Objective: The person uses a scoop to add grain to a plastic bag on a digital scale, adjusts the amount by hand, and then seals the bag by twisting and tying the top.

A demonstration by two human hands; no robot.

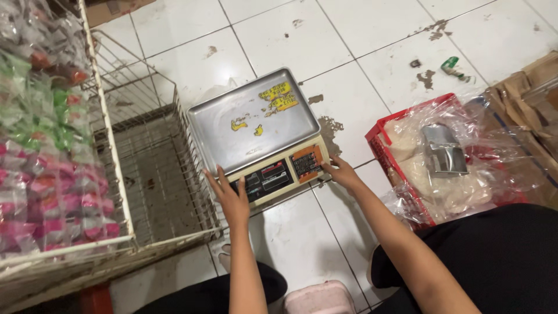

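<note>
A digital weighing scale (pixel 256 119) with a steel pan and a cream body sits on the white tiled floor. Yellow sticker scraps are stuck on the pan. My left hand (pixel 229 195) lies flat with spread fingers on the front left of the scale, over its dark display panel (pixel 264 179). My right hand (pixel 342 172) grips the front right corner, beside the orange keypad (pixel 306 162). Both hands touch the scale body; the pan carries no goods.
A white wire rack (pixel 152 168) stands at the left, holding several clear packets of pink and green sweets (pixel 40 174). At the right a red crate (pixel 379 139) lined with clear plastic holds white grains and a metal scoop (pixel 444 152). Cardboard (pixel 532 87) lies beyond it.
</note>
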